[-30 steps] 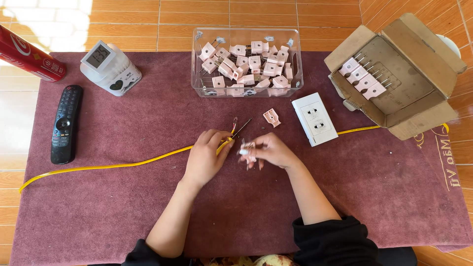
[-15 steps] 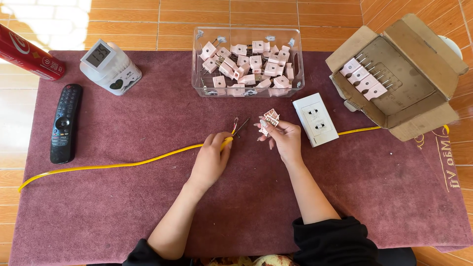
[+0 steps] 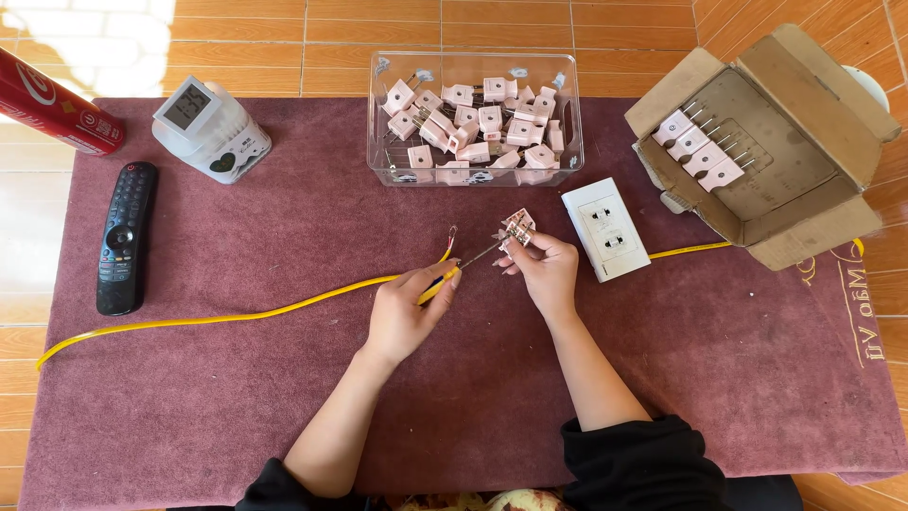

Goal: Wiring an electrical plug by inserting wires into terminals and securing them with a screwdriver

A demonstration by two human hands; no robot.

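Observation:
My left hand [image 3: 409, 308] pinches the stripped end of a yellow cable [image 3: 236, 316], whose two bare copper strands fork out past my fingertips. One strand reaches toward a small pink plug half [image 3: 516, 227] that my right hand [image 3: 541, 265] holds up by its fingertips, metal contacts showing. Both hands hover over the maroon cloth [image 3: 284, 397] just in front of a clear box. The cable runs off to the left edge of the cloth.
A clear plastic box [image 3: 378, 142] of several pink plugs stands behind my hands. A white double socket [image 3: 605, 230] lies to the right, beside an open cardboard box [image 3: 804, 189] with pink plugs. At left lie a black remote [image 3: 123, 237], a white digital device [image 3: 210, 128] and a red can [image 3: 57, 109].
My right hand moved away from my left, up and to the right, picked up the pink plug half from the cloth, and now holds it by the wire ends. My left hand shifted slightly right.

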